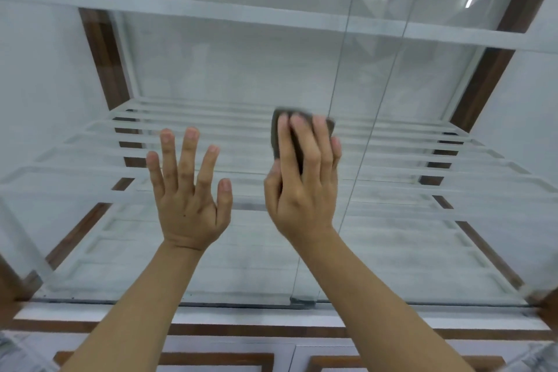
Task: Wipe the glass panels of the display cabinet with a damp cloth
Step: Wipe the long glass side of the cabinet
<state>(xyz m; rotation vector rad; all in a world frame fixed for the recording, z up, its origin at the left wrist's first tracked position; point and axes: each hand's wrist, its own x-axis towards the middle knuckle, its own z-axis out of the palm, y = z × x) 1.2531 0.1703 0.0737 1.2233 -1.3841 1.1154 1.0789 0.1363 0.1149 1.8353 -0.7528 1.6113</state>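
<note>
Head camera: a dark grey cloth (pixel 297 154) is held flat against the glass panel (pixel 211 69) of the display cabinet (pixel 99 39) by the right hand (pixel 303 190). Its fingers are laid over the cloth and its thumb is tucked against the cloth's lower left edge. The cloth is placed just left of the vertical seam (pixel 341 100) where two panes meet. The left hand (pixel 188 196) is spread wide, fingers straight, nothing held, just beside the right; whether it touches the glass cannot be told. White shelves (pixel 241 16) are seen behind the glass.
</note>
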